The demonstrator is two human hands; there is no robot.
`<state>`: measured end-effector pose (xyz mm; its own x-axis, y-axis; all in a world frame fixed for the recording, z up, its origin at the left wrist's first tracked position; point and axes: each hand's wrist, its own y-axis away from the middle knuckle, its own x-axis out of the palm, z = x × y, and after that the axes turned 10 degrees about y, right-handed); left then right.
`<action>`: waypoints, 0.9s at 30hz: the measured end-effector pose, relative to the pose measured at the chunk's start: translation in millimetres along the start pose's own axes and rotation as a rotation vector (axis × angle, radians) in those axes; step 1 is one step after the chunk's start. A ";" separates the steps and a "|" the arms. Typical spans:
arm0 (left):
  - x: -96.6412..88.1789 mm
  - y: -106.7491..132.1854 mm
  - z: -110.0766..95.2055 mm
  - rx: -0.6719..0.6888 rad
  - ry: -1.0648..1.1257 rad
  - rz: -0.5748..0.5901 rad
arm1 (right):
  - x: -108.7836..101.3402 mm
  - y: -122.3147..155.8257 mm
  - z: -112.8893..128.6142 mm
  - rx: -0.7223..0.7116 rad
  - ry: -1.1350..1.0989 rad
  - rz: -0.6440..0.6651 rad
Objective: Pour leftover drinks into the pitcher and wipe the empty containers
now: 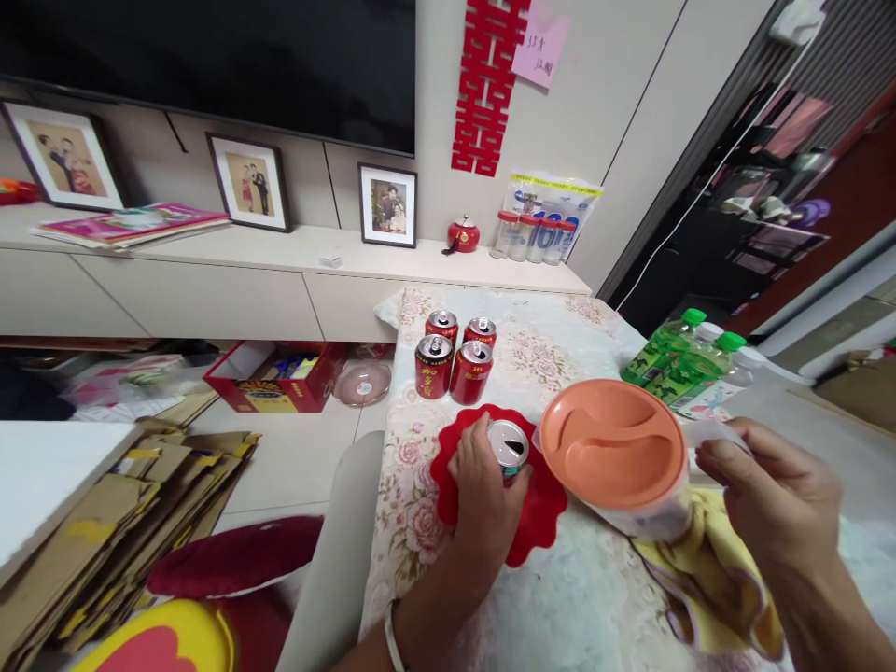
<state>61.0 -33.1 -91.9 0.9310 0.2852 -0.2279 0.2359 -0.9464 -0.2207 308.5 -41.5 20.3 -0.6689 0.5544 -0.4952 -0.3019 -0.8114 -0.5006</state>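
Note:
My left hand [484,495] is wrapped round a drink can [508,446] with an opened silver top. The can is over a red scalloped mat [539,527]; whether it touches the mat cannot be made out. My right hand [780,490] is closed on the pale handle of a pitcher [651,518] with an orange lid [612,443]. This pitcher is beside the mat, and its lower part is partly hidden. Behind the mat, several red drink cans [472,375] stand upright in a close group.
A yellow cloth [714,579] lies by the pitcher on the flowered tablecloth [424,527]. Green-labelled bottles [672,359] stand at the right. Along the wall, a white cabinet [308,245] holds picture frames and jars. Flattened cardboard [105,532] and a red box [273,378] are on the floor.

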 end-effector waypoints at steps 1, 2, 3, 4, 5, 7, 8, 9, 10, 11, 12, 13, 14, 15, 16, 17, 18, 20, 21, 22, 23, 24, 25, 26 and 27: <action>0.3 0.4 1.4 0.012 0.017 0.001 | -0.1 -0.7 0.6 0.013 -0.020 0.008; 0.7 0.8 3.0 0.026 0.035 -0.001 | -0.4 -1.3 1.3 0.027 -0.042 0.016; 1.2 1.1 4.5 0.038 0.049 -0.007 | -0.9 -2.0 2.2 0.039 -0.058 0.023; 1.7 1.5 5.9 0.046 0.059 -0.014 | -1.6 -2.8 3.2 0.049 -0.067 0.029; 2.2 1.8 7.1 0.052 0.064 -0.021 | -2.4 -3.6 4.5 0.057 -0.074 0.033; 3.4 2.5 8.9 0.062 0.062 -0.033 | -4.1 -5.3 7.2 0.060 -0.083 0.046; 4.0 2.8 9.4 0.068 0.056 -0.040 | -4.8 -6.2 8.6 0.054 -0.080 0.058; 4.5 3.3 9.6 0.072 0.047 -0.050 | -5.2 -7.1 9.9 0.044 -0.071 0.072; 4.9 3.8 9.6 0.074 0.038 -0.062 | -5.3 -7.8 11.0 0.030 -0.055 0.086; 5.0 4.2 9.2 0.074 0.030 -0.075 | -5.0 -8.5 11.8 0.012 -0.031 0.096; 4.9 4.7 8.6 0.072 0.023 -0.085 | -4.4 -8.9 12.4 -0.007 -0.006 0.099; 4.5 5.0 7.5 0.068 0.015 -0.091 | -3.5 -9.2 12.8 -0.028 0.017 0.095; 3.7 5.1 6.2 0.060 0.007 -0.092 | -2.4 -9.3 13.0 -0.050 0.037 0.090; 2.5 5.0 4.5 0.051 0.000 -0.086 | -1.2 -9.3 13.0 -0.070 0.055 0.084; 1.2 4.6 2.6 0.041 -0.004 -0.079 | -0.1 -9.2 12.9 -0.087 0.070 0.077; -0.3 3.9 0.6 0.029 -0.003 -0.070 | 0.9 -9.1 12.9 -0.098 0.082 0.074; -1.8 3.1 -1.4 0.016 0.003 -0.062 | 1.8 -9.1 12.8 -0.106 0.094 0.074; -4.3 1.1 -5.0 -0.011 0.018 -0.046 | 3.0 -9.5 13.1 -0.115 0.107 0.083; -5.2 0.1 -6.5 -0.027 0.022 -0.036 | 3.3 -9.9 13.6 -0.121 0.113 0.090; -5.7 -0.9 -7.7 -0.043 0.021 -0.027 | 3.5 -10.5 14.2 -0.128 0.121 0.099; -6.0 -1.6 -8.6 -0.059 0.013 -0.019 | 3.7 -11.1 15.1 -0.137 0.130 0.106; -6.0 -2.2 -9.2 -0.072 0.001 -0.013 | 3.8 -11.9 16.2 -0.151 0.143 0.110; -5.9 -2.5 -9.7 -0.082 -0.011 -0.006 | 3.8 -12.7 17.5 -0.169 0.158 0.111; -5.7 -2.7 -9.9 -0.087 -0.022 0.002 | 3.9 -13.6 18.9 -0.189 0.173 0.112; -5.5 -2.6 -9.9 -0.090 -0.032 0.010 | 3.9 -14.4 20.2 -0.208 0.185 0.114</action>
<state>58.1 -33.8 -80.6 0.9246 0.2786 -0.2599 0.2518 -0.9587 -0.1321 296.5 -31.4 39.9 -0.5493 0.5021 -0.6680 -0.0734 -0.8253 -0.5600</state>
